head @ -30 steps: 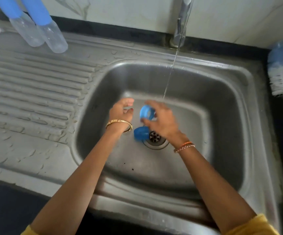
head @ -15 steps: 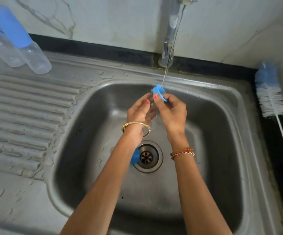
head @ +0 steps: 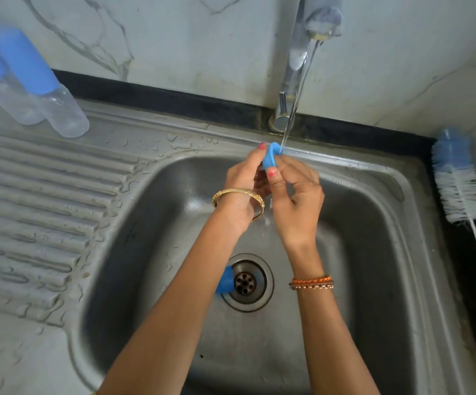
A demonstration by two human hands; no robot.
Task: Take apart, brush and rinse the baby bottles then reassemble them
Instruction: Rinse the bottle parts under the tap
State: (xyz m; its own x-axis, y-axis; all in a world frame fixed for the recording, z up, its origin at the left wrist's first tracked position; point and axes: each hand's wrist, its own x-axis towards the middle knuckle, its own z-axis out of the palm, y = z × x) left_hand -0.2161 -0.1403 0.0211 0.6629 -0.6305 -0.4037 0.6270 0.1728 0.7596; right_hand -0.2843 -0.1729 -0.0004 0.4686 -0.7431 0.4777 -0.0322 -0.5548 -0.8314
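Observation:
Over the steel sink (head: 373, 195), both hands hold a small blue bottle ring (head: 271, 156) under the thin water stream from the tap (head: 294, 69). My left hand (head: 242, 189) pinches its left side and my right hand (head: 296, 195) pinches it from the right. A second blue bottle part (head: 225, 279) lies on the sink floor beside the drain (head: 245, 282), partly hidden by my left forearm. Two clear baby bottles with blue caps (head: 45, 89) lie on the draining board at the far left.
A blue and white bottle brush (head: 459, 189) lies on the dark counter right of the sink. The ribbed draining board (head: 45, 209) spreads to the left, wet with drops. A marble wall stands behind the tap.
My hands lifted the blue ring from near the drain up to the water stream at the sink's back edge. The other blue part stayed by the drain.

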